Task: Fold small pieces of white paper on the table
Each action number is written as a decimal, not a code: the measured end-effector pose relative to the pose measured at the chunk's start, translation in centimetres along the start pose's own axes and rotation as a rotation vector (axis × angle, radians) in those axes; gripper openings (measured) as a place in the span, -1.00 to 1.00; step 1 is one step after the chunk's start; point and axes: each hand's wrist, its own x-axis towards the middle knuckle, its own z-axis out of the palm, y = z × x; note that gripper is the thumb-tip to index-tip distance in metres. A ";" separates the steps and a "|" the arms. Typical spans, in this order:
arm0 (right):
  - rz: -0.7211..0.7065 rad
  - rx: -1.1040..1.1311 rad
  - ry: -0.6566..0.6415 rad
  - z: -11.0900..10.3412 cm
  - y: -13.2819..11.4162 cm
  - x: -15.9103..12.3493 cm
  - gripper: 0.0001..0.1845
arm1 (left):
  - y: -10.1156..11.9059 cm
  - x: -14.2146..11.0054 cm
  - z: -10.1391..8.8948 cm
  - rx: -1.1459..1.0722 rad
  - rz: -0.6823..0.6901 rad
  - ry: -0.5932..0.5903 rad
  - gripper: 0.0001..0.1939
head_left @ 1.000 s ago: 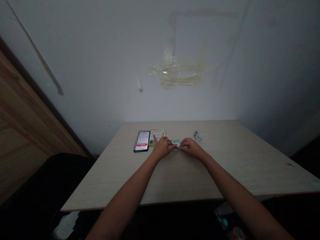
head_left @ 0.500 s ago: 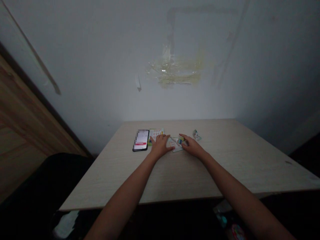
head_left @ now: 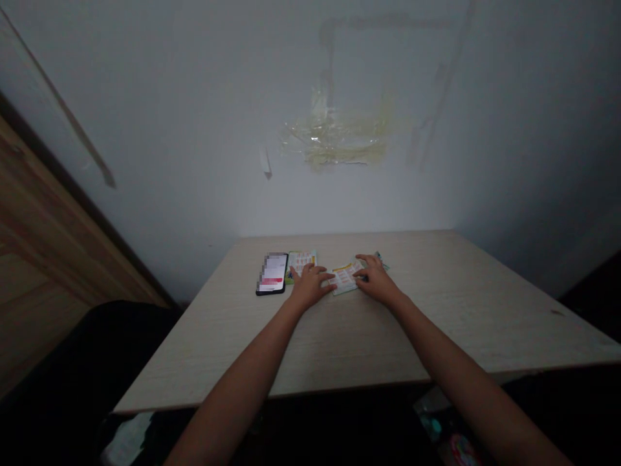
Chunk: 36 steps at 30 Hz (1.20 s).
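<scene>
A small printed paper sheet (head_left: 344, 277) with orange and green marks lies flat on the pale wooden table (head_left: 369, 336) between my hands. My left hand (head_left: 309, 287) rests on the sheet's left edge with fingers stretched out. Fingers spread, my right hand (head_left: 374, 279) presses on the sheet's right edge. A second printed sheet (head_left: 301, 260) lies just beyond my left hand. Next to it on the left is a black phone (head_left: 272, 274) with its screen lit.
A small crumpled wrapper (head_left: 382, 260) lies partly hidden behind my right hand. The table stands against a white wall with tape remnants (head_left: 339, 139). A wooden panel (head_left: 43, 239) is at the left. Dark clutter sits below the table's near edge.
The small folded paper between my hands has been opened out into a wider flat sheet. My right hand moved right and farther away; my left hand stayed nearly in place.
</scene>
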 end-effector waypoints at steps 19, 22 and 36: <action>-0.149 0.078 -0.189 0.0 1.6 -0.1 -0.59 | 0.2 -0.3 -0.5 0.053 0.074 -0.060 -0.48; -0.138 0.098 -0.192 0.0 1.5 -0.2 -0.55 | 0.0 -0.3 -0.4 0.081 0.092 -0.082 -0.36; -0.124 0.196 -0.170 0.0 1.3 -0.3 -0.65 | 0.2 -0.2 -0.4 0.085 0.087 -0.074 -0.51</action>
